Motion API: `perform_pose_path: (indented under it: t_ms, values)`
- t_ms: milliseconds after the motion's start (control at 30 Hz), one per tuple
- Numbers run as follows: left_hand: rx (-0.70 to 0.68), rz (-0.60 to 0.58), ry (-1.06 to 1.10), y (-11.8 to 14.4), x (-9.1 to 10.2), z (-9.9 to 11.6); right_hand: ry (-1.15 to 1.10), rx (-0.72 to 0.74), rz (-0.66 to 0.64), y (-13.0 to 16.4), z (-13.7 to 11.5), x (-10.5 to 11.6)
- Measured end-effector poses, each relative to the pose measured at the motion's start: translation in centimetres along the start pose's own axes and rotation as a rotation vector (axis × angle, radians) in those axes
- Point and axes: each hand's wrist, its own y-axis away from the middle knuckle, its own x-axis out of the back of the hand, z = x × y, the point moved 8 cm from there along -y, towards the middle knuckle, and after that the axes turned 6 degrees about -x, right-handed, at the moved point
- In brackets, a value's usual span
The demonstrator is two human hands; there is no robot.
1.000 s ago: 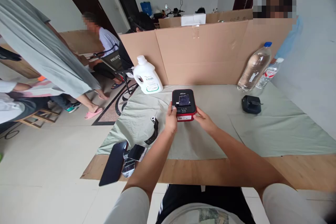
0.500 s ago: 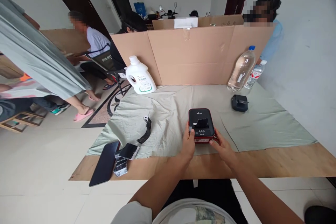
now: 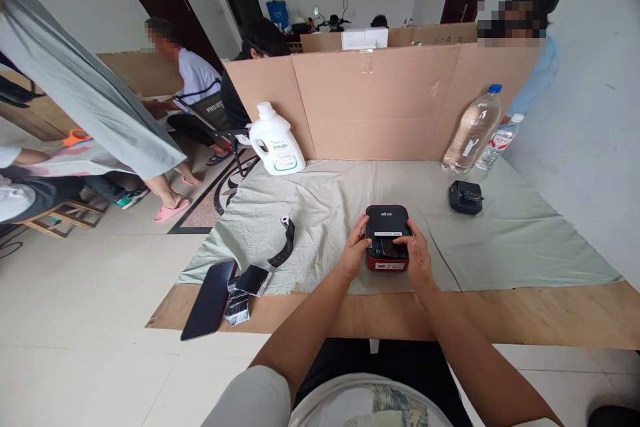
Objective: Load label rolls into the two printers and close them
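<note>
A box-shaped device [image 3: 387,217], black on top with red sides and much like a small printer, stands on the cloth in front of me. My left hand [image 3: 356,250] grips its left side, thumb on the top edge. On the right, my right hand [image 3: 419,257] holds the other side, and one finger reaches over onto a dark glossy piece [image 3: 391,249] on the device's top. A white strip with tiny print crosses the top just behind that piece. Part of the dark piece is hidden by the finger.
Left on the table are a dark tablet-like slab [image 3: 209,300], crumpled black-and-white pieces [image 3: 240,300] and a small roll with a black strip [image 3: 284,243]. A black case [image 3: 466,197], water bottles [image 3: 473,133] and a white jug [image 3: 277,143] stand farther back, before a cardboard screen [image 3: 375,107].
The dark piece stood up from the device's top and now lies lower, towards me. My right hand has come up from the front corner onto the top. The view has shifted slightly.
</note>
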Motion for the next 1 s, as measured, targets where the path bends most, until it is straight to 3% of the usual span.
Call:
perform_pose_path:
  t_ms: [300,733,1000]
  values:
    - [-0.014,0.015,0.001,-0.3,-0.4,-0.3,0.151,0.155,0.164,1.6,-0.2,-0.1]
    - [-0.160,-0.057,-0.141,-1.0,-0.6,-0.3,-0.025,0.031,0.164,2.0,2.1,-0.7]
    - [-0.074,-0.090,-0.065,-1.3,-0.9,0.3,-0.071,-0.028,0.155,2.1,2.7,-0.9]
